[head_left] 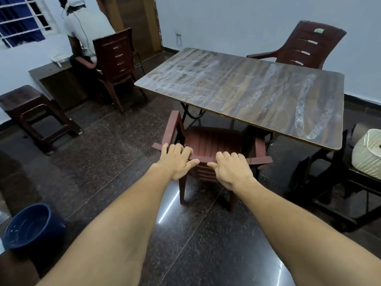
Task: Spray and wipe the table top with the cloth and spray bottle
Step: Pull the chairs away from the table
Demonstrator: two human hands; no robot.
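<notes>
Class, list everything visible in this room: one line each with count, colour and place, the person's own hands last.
table: one, brown wood-grain top with whitish streaks, centre.
near chair: one, reddish-brown, tucked at table's near side.
far chair: one, reddish-brown, behind table, right.
left chair: one, reddish-brown, occupied, upper left.
seated person: one, pale top, back turned, upper left.
stool: one, dark brown, left.
basin: one, blue, floor, lower left.
basket: one, white, right edge.
left hand: one, grips near chair's backrest.
right hand: one, grips same backrest.

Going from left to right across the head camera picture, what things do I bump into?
First the blue bucket → left hand → right hand, both holding the red chair → white basket.
</notes>
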